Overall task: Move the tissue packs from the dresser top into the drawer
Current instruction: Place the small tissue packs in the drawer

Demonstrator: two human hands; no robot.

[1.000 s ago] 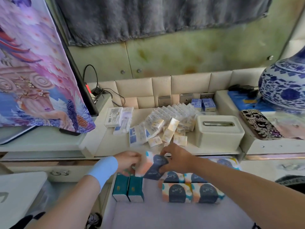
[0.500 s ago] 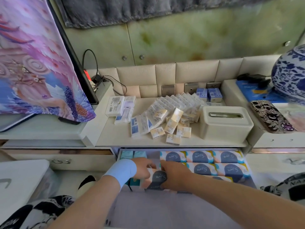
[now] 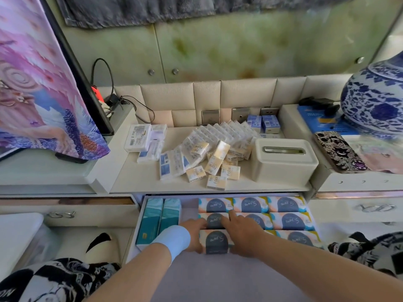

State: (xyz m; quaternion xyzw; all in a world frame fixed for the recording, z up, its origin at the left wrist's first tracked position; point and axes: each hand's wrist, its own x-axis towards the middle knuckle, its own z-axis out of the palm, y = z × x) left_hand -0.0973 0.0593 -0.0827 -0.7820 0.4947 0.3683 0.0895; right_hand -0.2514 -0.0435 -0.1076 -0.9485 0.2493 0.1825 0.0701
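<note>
Item 1, left hand (image 3: 194,235): wearing a pale blue wristband (image 3: 172,239), it is clasping the left end of the nearest S.pure tissue pack (image 3: 217,241), with the fingers curling at the far edge and the thumb at the near corner.

Item 2, right hand (image 3: 243,233): lying flat at 3 o'clock of that pack with fingers straight, grasping nothing. The thumb is touching the pack's right end, and the index finger is reaching toward 12 o'clock across the middle row.

Item 3, the pack itself: lying flat, label up, inside the open drawer (image 3: 136,225), at the left end of the nearest row.

Item 4, other S.pure packs (image 3: 285,204): lying edge to edge in rows at 12 to 3 o'clock of the held one. Part of the near row is hiding under the right forearm.

Item 5, two teal boxes (image 3: 159,219): lying side by side along the drawer's left wall, at 10 o'clock of the left hand.

Item 6, dresser top (image 3: 139,179): sitting at 12 o'clock beyond the drawer. It is carrying:
- a loose heap of small Face tissue packs (image 3: 218,168)
- a leaning row of clear-wrapped white packs (image 3: 220,134) behind the heap
- a cream tissue box (image 3: 283,162) at 3 o'clock of the heap
- two small blue cartons (image 3: 262,123) against the padded back

Item 7, blue-and-white vase (image 3: 375,103): standing on the raised shelf at 2 o'clock, with a patterned phone case (image 3: 340,151) lying near its base.
</note>
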